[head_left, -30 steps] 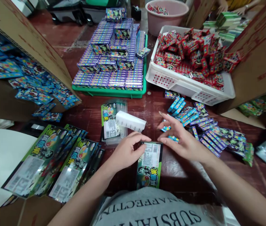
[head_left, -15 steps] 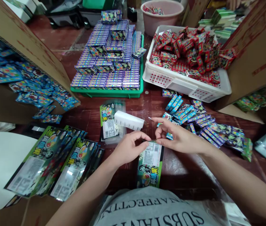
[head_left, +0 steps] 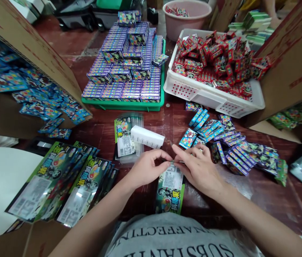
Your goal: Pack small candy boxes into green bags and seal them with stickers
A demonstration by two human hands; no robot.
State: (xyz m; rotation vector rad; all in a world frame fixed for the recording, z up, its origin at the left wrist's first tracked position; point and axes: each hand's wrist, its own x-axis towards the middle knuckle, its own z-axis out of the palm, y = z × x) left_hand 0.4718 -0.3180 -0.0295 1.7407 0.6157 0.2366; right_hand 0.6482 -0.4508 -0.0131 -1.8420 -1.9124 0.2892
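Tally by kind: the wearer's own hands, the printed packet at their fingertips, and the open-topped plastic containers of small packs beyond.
Hands: 2 (left hand, right hand)
Printed packet: 1
Plastic containers: 3 (green tray, white basket, pink tub)
Total: 6

Dim indoor light; glare on glossy packets (head_left: 86,187); shadow below right hand (head_left: 200,173); edges stretched.

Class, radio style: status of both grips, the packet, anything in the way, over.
Left grip: pinching far edge of green-and-black packet. Right grip: at that edge, hold unclear. Just beyond: white paper strip, small blue boxes.
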